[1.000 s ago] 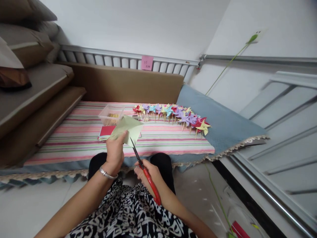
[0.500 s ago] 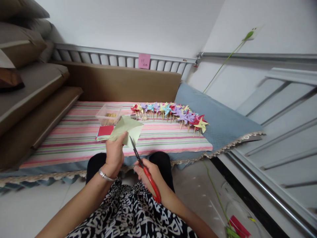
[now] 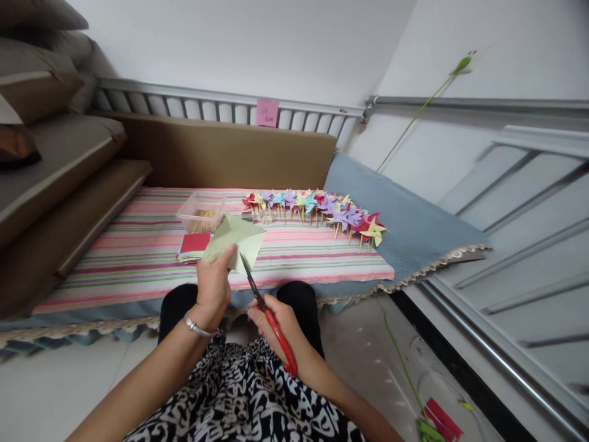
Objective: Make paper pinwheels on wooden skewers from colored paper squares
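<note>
Between thumb and fingers, my left hand (image 3: 215,279) pinches a pale green sheet of paper (image 3: 239,238) over the striped cloth. Red-handled scissors (image 3: 272,324) are in my right hand (image 3: 280,325), its fingers wrapped round the handles. The dark blades point up and left, with their tip at the paper's lower right edge. Whether the tip is in the paper or just in front of it, I cannot tell. A stack of coloured paper squares (image 3: 194,245), red on top, lies left of my left hand.
Behind the stack stands a clear plastic box (image 3: 188,215) of thin wooden sticks. Several paper pinwheels (image 3: 338,215) on sticks stand at the right of the striped cloth (image 3: 124,258). A brown board (image 3: 221,153) runs along the back, and stacked cushions (image 3: 59,159) rise at left.
Almost nothing differs. The view has shifted very slightly, while both hands, the paper and the scissors keep nearly the same positions.
</note>
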The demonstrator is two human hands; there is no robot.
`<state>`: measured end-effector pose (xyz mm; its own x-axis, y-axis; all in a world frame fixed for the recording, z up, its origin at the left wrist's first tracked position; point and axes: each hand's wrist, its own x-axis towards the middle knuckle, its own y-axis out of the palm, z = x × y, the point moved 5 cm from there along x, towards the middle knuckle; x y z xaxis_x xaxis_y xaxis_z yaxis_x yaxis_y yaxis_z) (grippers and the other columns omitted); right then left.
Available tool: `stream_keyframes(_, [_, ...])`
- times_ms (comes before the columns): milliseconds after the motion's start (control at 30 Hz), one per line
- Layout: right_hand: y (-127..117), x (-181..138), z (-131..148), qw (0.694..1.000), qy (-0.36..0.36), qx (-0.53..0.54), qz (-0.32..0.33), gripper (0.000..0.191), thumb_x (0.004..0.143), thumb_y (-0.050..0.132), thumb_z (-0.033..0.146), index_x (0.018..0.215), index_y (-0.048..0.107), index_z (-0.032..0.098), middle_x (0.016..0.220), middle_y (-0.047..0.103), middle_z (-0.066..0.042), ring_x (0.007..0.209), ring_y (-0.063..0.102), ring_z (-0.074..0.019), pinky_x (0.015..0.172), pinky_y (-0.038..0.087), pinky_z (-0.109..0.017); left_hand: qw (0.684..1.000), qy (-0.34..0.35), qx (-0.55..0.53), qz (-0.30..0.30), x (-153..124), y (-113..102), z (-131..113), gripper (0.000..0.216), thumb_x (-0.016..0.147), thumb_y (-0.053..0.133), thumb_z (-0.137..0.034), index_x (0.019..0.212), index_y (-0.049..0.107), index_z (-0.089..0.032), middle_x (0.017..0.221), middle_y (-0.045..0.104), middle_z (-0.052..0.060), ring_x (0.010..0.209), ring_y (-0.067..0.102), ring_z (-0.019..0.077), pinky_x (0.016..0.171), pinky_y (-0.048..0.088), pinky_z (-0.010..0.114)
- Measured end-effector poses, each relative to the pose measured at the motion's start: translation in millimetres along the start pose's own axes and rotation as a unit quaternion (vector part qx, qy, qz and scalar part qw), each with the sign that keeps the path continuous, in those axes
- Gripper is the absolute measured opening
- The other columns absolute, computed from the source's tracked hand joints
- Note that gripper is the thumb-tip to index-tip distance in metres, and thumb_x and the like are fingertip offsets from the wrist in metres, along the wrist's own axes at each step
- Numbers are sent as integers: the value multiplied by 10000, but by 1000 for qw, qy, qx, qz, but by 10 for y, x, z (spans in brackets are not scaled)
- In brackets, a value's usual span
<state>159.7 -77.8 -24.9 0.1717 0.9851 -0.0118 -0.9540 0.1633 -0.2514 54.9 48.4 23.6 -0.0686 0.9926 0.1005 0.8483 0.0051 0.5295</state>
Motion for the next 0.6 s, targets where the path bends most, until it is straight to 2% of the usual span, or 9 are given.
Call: stream_keyframes(600, [-22,-14,23,1000,-14,5,-4,190,843,573,378,816,587,190,634,510,44,560,428,-86,541,353,-201,1000,-9,-8,7,-12,64,5,287,632,757,-206,912,706,-168,943,721,26,906,641,174,857,485,289])
